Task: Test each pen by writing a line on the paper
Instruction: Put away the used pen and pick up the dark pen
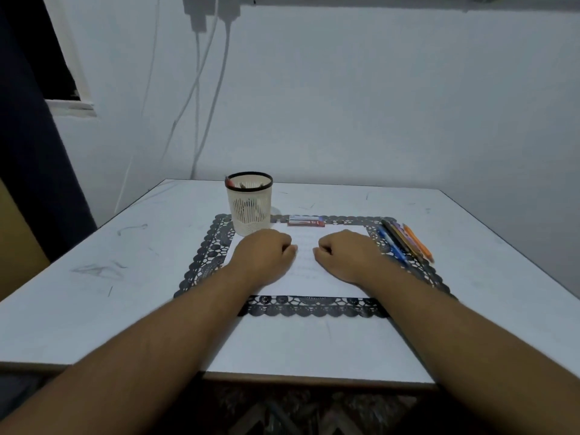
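A white sheet of paper [306, 262] lies on a black lace placemat [314, 307] in the middle of the table. My left hand [263, 254] and my right hand [343, 254] both rest on the paper with fingers curled into loose fists, holding nothing. Several pens [406, 241], blue, black, purple and orange, lie side by side on the mat's right edge, just right of my right hand. A cream mesh pen holder [249, 204] with a black rim stands at the mat's far left corner, with a few pens inside.
A small red and white box [306, 220] lies on the mat's far edge beyond the paper. The white table [110, 309] reaches the wall at the back. Cables [201, 120] hang down the wall behind the holder.
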